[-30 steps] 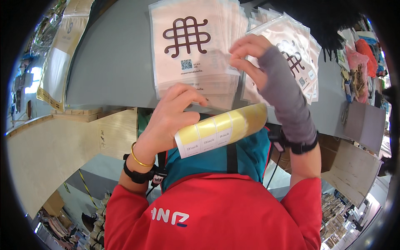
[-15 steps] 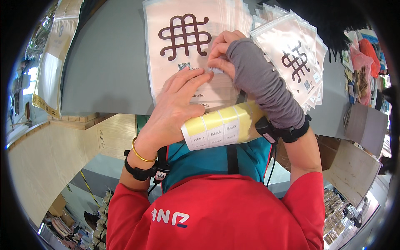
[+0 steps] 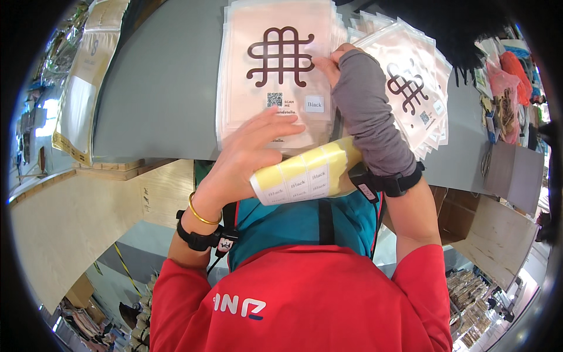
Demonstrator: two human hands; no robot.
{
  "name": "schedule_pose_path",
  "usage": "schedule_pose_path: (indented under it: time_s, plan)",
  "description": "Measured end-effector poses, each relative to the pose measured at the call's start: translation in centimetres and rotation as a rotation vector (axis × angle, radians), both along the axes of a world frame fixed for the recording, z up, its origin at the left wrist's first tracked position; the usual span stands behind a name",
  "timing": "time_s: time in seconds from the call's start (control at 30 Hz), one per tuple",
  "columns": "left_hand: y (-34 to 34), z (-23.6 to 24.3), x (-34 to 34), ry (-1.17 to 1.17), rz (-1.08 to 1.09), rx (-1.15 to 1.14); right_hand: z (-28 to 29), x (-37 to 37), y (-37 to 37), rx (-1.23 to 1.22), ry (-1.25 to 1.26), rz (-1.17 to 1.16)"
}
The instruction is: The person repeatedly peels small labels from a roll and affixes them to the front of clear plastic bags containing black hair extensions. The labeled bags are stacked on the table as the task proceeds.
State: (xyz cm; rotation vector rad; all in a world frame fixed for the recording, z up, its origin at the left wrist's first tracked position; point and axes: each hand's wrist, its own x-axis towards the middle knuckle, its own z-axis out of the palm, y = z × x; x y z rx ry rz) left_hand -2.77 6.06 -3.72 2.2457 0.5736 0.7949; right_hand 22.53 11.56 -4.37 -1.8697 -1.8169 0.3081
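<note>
A stack of frosted zip bags (image 3: 237, 105) with a dark looped-line print lies on the grey table. A small white label (image 3: 315, 104) sits at the lower right of the top bag, beside its square code. My right hand (image 3: 337, 61), in a grey sleeve, has its thumb and fingers closed at that bag's right edge; the fingertips are partly hidden. My left hand (image 3: 258, 138) lies over the bag's lower left with its fingers stretched out. Against its thumb side rests a curled yellow-backed sheet of white labels (image 3: 305, 173), which reaches under my right forearm.
A fanned pile of similar bags (image 3: 431, 97) lies to the right of the stack. Black fluffy material (image 3: 451, 26) is behind it. A long clear-and-gold packet (image 3: 82, 88) hangs at the left table edge. Wooden panels (image 3: 88, 217) stand below the table.
My right hand has lifted off the small label and moved up to the bag's right edge, so the label shows whole. My left hand has drawn slightly down the bag.
</note>
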Motion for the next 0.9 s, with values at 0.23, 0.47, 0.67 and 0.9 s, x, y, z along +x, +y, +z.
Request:
schedule_pose_path:
  time_s: [0.23, 0.47, 0.67, 0.9]
  plan:
    - [-1.7, 0.6, -2.2, -0.146, -0.109, -0.333, 2.3, 11.1, -0.6, -0.048, 0.277, -0.153]
    - [-2.0, 1.0, -1.2, -0.096, -0.095, -0.576, -1.2, 25.6, 1.9, -0.138, 0.025, -0.183]
    - [-2.0, 0.7, 0.2, -0.124, -0.063, -0.554, 6.6, 14.3, -4.5, 0.415, -0.544, -0.074]
    - [-2.8, 1.6, 2.2, -0.163, 0.094, -0.524, 5.6, -1.0, -13.5, -0.120, 0.152, 0.303]
